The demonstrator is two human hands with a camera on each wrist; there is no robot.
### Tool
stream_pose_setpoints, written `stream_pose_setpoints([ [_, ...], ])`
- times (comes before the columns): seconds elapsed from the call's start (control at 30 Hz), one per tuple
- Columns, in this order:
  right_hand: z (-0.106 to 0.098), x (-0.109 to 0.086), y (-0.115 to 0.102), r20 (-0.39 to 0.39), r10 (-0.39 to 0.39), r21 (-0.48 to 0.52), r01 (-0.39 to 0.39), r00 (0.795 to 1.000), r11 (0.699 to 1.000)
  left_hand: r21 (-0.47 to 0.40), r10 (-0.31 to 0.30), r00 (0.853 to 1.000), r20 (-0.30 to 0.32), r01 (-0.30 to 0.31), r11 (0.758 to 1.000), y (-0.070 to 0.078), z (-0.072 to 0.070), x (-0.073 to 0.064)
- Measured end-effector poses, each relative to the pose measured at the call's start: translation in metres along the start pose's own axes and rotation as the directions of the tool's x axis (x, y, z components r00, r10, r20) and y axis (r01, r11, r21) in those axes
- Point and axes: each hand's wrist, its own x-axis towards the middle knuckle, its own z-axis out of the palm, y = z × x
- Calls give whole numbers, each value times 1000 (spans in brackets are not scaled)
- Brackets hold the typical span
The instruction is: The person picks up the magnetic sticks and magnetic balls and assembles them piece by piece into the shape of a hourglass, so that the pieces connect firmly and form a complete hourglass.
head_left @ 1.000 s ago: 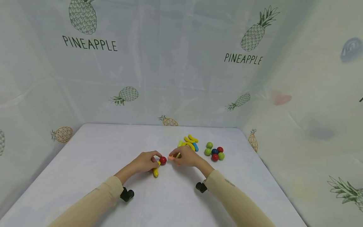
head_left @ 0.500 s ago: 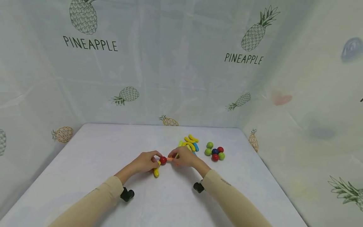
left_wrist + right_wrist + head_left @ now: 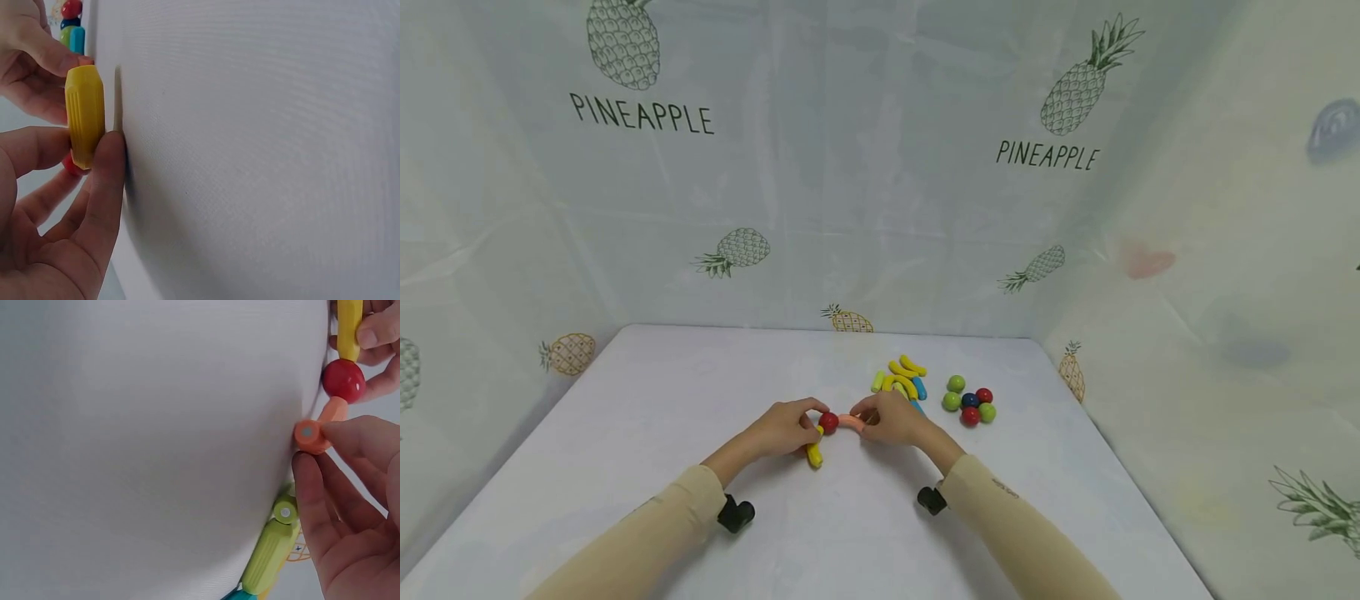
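Observation:
In the head view my left hand point(image 3: 784, 427) is at mid-table, and my right hand point(image 3: 895, 418) faces it from the right. Thumb and finger of the left hand pinch a yellow ridged toy stick point(image 3: 86, 115). At the stick's far end sits a glossy red ball point(image 3: 344, 380), touched by another left finger. The right thumb and fingertips pinch a curved orange toy stick point(image 3: 307, 432). One end of it meets the red ball on the side away from the yellow stick; the other shows a small grey dot. The right hand's palm is hidden in the head view.
Behind the right hand lie several yellow curved sticks point(image 3: 905, 386), a blue stick point(image 3: 920, 388) and a light green one point(image 3: 877, 381). Farther right is a cluster of green, red and dark blue balls point(image 3: 970, 401). A pineapple-print curtain point(image 3: 865, 167) surrounds the white table point(image 3: 700, 375).
The right hand has brought the orange stick left until its end meets the red ball, and its fingers have shifted along it. The left hand has hardly moved.

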Motion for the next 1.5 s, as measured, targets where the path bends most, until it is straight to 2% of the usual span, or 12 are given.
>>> stream_pose_setpoints([
  [0.27, 2, -3, -7, -45, -30, -66, 27, 999, 997, 8, 3, 1000, -4, -3, 1000, 2, -1, -1],
  [0.53, 3, 0, -10, -58, 3, -41, -5, 998, 999, 20, 4, 1000, 0, -4, 1000, 3, -3, -4],
  [0.73, 3, 3, -7, -54, -9, -13, 9, 999, 1000, 16, -4, 1000, 10, 4, 1000, 2, -5, -4],
  [1.1, 5, 11, -3, -27, -98, -2, 98, 995, 995, 47, 69, 997, -26, -68, 997, -1, -6, 2],
  [1.33, 6, 12, -9, -39, -71, -3, 71, 997, 997, 38, 106, 994, -10, -106, 994, -3, -7, 2],
  [1.5, 7, 15, -9, -53, -89, 4, 89, 995, 996, 43, 114, 993, -20, -113, 993, -6, -6, 5],
])
